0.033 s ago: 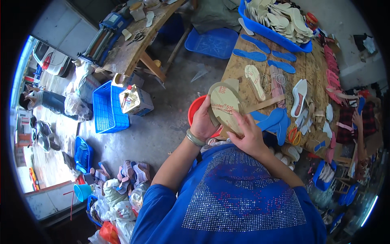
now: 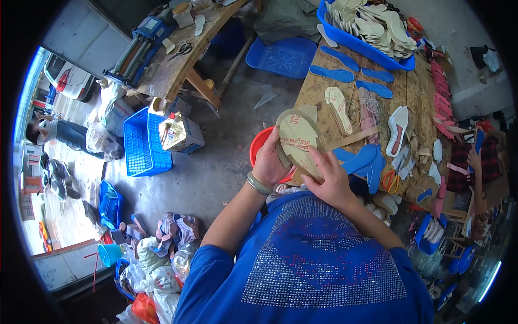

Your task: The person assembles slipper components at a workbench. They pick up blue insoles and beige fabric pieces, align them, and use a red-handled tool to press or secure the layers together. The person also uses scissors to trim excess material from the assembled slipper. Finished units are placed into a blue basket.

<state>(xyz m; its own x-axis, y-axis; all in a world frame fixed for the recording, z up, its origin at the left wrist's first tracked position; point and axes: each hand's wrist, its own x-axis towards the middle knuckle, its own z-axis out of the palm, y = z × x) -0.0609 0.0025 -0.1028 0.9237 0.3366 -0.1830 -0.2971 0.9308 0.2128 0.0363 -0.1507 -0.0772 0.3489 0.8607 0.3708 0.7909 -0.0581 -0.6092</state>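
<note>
My left hand (image 2: 270, 161) grips a beige shoe insole (image 2: 295, 135) with red print along its left edge, the thumb near its upper left. A grey-green band runs around the insole's rim, and tan strap ends stick out at its top and right side. At the insole's lower right, my right hand (image 2: 329, 180) has its fingertips on the surface and its thumb at the lower end. Just behind it, several blue insoles (image 2: 362, 159) lie overlapping on the wooden table (image 2: 313, 97). A red basin (image 2: 261, 144) shows partly behind my left hand.
On the table are a white sole (image 2: 397, 129), a beige insole (image 2: 338, 108), orange-handled scissors (image 2: 390, 181) and a blue bin of insoles (image 2: 324, 20). Another person's hand (image 2: 475, 161) is at the right. A blue crate (image 2: 148, 162) and bagged goods (image 2: 162, 281) stand at left.
</note>
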